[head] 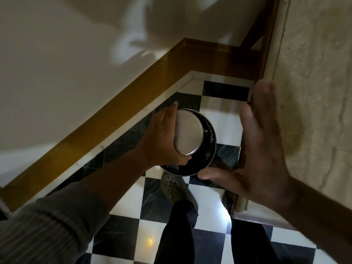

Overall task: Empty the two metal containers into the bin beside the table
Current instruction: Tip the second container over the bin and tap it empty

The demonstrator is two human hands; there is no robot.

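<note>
My left hand [162, 138] grips a round metal container [187, 132], turned upside down so its flat base faces me. It hangs directly over the bin [206, 161], a round black perforated bin with a metal rim standing on the checkered floor. My right hand [255, 153] is blurred, fingers spread, holding nothing, just right of the bin and close to its rim. The container's inside is hidden. A second metal container is not in view.
The white table top [66, 73] with a brown wooden edge [118, 109] fills the left. A rough beige wall [314, 92] runs on the right. My shoe [175, 189] and dark trouser legs stand on the black-and-white tiles just before the bin.
</note>
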